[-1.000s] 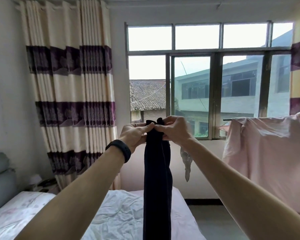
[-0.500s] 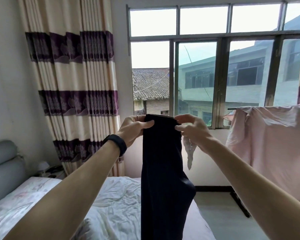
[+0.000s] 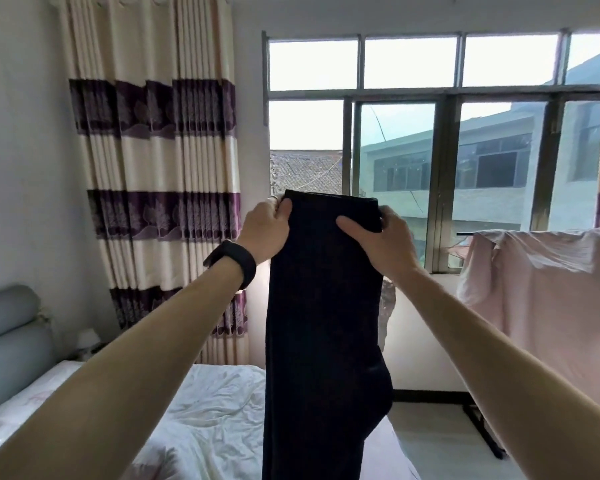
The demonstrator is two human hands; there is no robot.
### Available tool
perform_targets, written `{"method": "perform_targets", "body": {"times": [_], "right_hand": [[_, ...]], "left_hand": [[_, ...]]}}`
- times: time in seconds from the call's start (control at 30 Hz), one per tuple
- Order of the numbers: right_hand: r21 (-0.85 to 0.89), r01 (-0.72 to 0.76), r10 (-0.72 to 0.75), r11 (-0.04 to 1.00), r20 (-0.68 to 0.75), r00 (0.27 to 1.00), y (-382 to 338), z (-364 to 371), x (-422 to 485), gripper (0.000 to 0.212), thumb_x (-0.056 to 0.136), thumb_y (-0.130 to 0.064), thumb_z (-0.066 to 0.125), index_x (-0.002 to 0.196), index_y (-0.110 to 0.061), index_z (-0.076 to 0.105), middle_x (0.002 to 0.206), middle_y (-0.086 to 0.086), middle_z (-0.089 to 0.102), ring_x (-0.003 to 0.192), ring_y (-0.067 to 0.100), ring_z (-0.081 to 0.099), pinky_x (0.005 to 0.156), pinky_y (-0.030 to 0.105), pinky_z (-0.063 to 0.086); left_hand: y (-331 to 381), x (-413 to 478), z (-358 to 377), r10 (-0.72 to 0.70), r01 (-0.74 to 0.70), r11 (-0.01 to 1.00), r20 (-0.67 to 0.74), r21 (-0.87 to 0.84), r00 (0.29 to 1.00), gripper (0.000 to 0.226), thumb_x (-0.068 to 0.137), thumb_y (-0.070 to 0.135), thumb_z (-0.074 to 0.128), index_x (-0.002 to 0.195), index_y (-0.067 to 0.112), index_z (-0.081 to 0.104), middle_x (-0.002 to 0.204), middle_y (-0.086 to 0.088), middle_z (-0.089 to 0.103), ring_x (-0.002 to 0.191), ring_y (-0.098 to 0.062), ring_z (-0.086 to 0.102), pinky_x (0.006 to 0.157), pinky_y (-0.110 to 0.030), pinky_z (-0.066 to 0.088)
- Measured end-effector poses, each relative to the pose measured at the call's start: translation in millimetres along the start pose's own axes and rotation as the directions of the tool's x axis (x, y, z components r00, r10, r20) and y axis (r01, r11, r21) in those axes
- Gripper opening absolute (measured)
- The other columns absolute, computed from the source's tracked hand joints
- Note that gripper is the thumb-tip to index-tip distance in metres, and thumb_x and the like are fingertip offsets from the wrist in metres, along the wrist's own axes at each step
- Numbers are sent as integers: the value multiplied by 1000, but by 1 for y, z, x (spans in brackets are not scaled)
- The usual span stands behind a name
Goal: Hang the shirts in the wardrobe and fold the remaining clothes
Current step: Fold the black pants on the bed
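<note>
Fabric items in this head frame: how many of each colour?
Dark navy: 1, trousers held up by left hand and right hand
Pink: 1, cloth on rack
White: 1, bedsheet
Striped: 1, curtain
Total: 4

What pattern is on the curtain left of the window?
Cream curtain with purple tree-print bands, clearest in the head view.

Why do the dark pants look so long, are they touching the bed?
Cannot tell. In the head view, the dark pants hang from both hands in front of the bed, but their lower end runs off the bottom of the picture.
</note>
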State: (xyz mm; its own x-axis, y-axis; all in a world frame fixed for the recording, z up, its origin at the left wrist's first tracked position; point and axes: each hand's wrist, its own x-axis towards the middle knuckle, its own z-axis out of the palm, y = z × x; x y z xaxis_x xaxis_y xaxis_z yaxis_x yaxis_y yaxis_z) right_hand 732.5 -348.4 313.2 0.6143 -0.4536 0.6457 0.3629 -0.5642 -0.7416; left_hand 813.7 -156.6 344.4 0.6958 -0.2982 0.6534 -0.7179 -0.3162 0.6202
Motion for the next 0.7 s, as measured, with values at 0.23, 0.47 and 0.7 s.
{"method": "perform_targets", "body": {"times": [0.23, 0.47, 0.7], "right_hand": [[-31, 104, -104, 994, -16, 994, -47, -15, -10, 34, 75, -57, 80, 94, -39, 59, 89, -23, 66, 83, -6, 63, 68, 13, 47], [69, 85, -86, 994, 10, 996, -62, -33, -28, 27, 69, -58, 83, 83, -40, 68, 81, -25, 73, 78, -3, 70, 76, 23, 57], [76, -151, 134, 986, 185, 974, -43, -42, -14, 51, 62, -53, 90, 85, -9, 78, 82, 5, 78, 80, 23, 76, 80, 45, 62]], "left_hand": [[30, -15, -12, 68, -70, 998, -183, -6, 981, 34, 109, 31, 33, 123, 8, 54, 90, 0, 62, 78, -18, 59, 66, -23, 40], [38, -40, -22, 129, -145, 987, -197, -66, 972, 24, 109, 34, 34, 99, 21, 52, 87, 0, 57, 71, -8, 48, 66, -13, 38], [22, -20, 1, -335, 323, 796, 73, -512, 939, 37, 95, 34, 59, 110, 1, 65, 95, -17, 68, 90, -32, 67, 85, -44, 55]]}}
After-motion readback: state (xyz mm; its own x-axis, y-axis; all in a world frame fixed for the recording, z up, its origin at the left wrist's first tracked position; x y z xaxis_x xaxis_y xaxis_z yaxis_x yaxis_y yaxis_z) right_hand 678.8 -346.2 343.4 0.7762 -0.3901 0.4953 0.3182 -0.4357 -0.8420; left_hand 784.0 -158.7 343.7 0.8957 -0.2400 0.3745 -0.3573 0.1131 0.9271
